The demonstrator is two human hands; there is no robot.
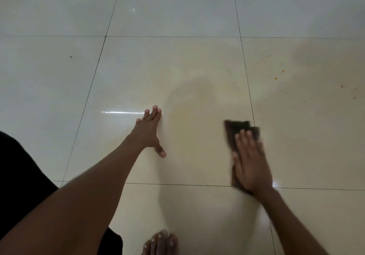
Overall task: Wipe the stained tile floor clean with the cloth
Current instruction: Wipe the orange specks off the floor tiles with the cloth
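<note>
A dark brown cloth (236, 131) lies flat on the pale glossy tile floor (177, 61), near a grout line at the right of the middle tile. My right hand (251, 162) presses flat on top of it, fingers spread, and looks motion-blurred. My left hand (151, 130) rests palm-down on the same tile to the left, fingers apart, holding nothing. A faint yellowish smear (189, 116) shows on the floor between the two hands. Small orange and brown specks (278, 75) dot the tile at the upper right.
My bare foot (161, 243) shows at the bottom edge between the arms. Dark clothing (21, 175) fills the lower left. A bright light streak (122, 112) reflects on the floor left of my left hand. A small dark speck (71, 57) sits on the left tile.
</note>
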